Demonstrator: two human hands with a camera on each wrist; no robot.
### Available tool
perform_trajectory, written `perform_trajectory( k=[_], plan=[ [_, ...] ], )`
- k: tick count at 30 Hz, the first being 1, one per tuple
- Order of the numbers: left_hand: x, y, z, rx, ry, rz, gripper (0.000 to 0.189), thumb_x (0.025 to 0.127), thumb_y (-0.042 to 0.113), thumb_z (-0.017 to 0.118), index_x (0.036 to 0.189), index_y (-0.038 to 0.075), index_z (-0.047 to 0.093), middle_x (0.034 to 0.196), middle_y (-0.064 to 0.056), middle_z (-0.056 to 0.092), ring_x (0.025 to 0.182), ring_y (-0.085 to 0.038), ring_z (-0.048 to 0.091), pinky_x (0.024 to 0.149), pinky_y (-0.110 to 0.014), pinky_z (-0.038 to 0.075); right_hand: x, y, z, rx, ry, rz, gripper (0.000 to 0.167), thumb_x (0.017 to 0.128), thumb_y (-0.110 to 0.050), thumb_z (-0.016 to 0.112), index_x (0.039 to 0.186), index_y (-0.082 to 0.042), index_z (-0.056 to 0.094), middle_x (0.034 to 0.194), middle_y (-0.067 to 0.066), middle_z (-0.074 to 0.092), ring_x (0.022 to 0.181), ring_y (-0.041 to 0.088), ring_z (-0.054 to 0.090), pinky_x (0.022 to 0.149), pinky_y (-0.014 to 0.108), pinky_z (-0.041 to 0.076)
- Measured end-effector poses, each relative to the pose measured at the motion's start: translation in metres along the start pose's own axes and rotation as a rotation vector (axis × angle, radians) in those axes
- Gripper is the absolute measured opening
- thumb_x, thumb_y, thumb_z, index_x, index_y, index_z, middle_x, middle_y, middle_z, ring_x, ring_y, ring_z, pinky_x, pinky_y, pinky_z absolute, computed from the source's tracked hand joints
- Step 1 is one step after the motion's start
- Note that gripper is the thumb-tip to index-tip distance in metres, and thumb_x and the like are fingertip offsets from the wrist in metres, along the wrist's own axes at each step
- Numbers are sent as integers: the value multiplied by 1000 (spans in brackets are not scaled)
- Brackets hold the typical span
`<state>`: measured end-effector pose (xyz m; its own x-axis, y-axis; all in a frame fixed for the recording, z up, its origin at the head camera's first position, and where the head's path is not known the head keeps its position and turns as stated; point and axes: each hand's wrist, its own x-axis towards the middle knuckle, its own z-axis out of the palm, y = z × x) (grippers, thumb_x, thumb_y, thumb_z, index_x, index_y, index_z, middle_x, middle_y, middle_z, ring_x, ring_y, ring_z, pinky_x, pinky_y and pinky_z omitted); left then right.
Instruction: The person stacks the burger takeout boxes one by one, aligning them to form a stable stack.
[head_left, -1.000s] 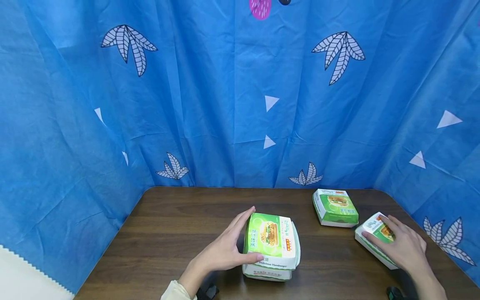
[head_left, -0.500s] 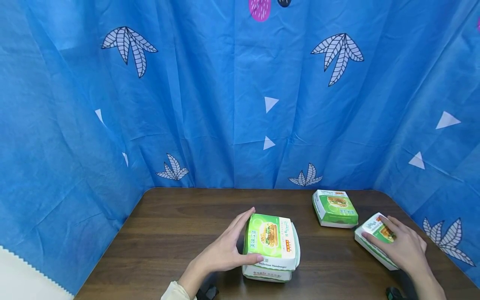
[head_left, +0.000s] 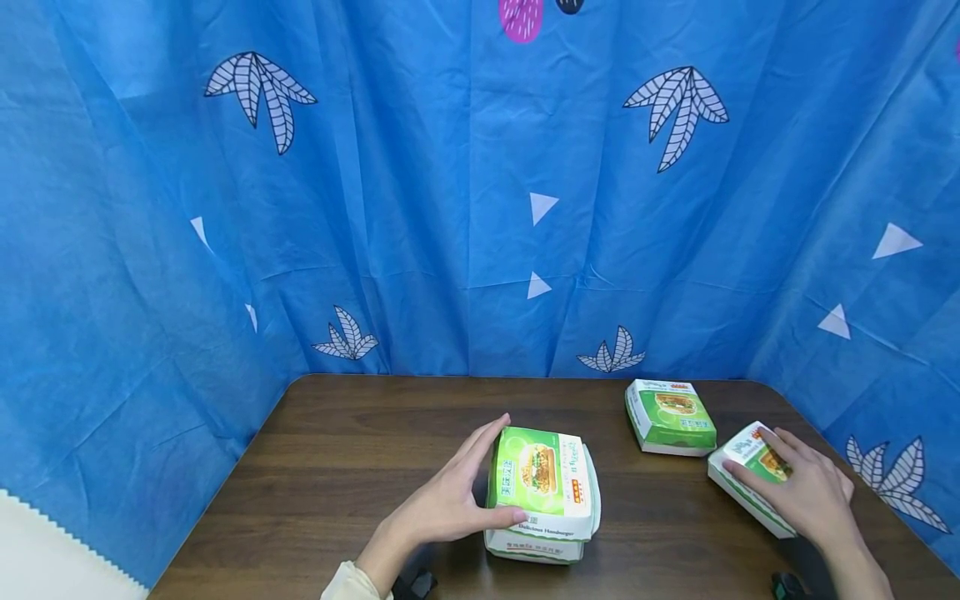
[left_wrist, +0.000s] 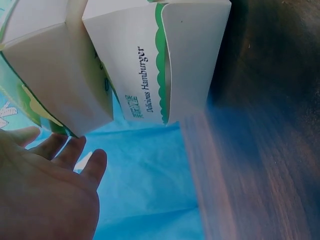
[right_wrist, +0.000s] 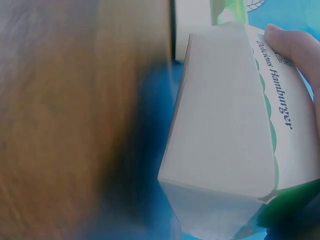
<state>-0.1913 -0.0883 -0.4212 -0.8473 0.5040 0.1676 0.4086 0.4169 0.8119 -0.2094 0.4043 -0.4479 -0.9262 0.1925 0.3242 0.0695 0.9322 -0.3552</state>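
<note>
Two green-and-white hamburger boxes stand stacked near the front middle of the table in the head view. My left hand (head_left: pixel 442 500) holds the upper box (head_left: pixel 538 475), thumb at its near left corner and fingers along its far left side. It sits slightly askew on the lower box (head_left: pixel 534 550), whose printed side (left_wrist: pixel 142 65) shows in the left wrist view. At the right, my right hand (head_left: pixel 806 492) grips another hamburger box (head_left: pixel 750 450), fingers over its lid and thumb on its left side. The right wrist view shows that box's white side (right_wrist: pixel 220 110) close up.
A further hamburger box (head_left: pixel 675 417) lies at the back right, just beyond the right hand's box. The dark wooden table (head_left: pixel 337 450) ends at a blue patterned curtain (head_left: pixel 420 208) behind and at both sides. Black wrist devices sit under both wrists.
The far end of the right hand's box sits very slightly higher in the head view. The left hand and the stack have not visibly moved.
</note>
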Motion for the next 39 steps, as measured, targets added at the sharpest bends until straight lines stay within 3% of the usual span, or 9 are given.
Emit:
perform_trajectory(
  k=[15, 39],
  plan=[
    [-2, 1, -5, 7, 10, 3, 101, 84, 57, 80, 159, 53, 12, 169, 15, 21, 154, -21, 26, 115, -68, 33, 0, -23, -19, 93, 74, -70, 97, 86, -55, 78, 154, 2, 40, 153, 37, 37, 129, 66, 35, 91, 79, 21],
    [-2, 3, -5, 6, 8, 10, 103, 84, 56, 81, 160, 53, 12, 168, 16, 22, 154, -20, 27, 116, -66, 33, -5, -61, -40, 113, 83, -133, 96, 86, -52, 79, 153, 4, 41, 155, 36, 35, 130, 65, 32, 96, 77, 20]
  ],
)
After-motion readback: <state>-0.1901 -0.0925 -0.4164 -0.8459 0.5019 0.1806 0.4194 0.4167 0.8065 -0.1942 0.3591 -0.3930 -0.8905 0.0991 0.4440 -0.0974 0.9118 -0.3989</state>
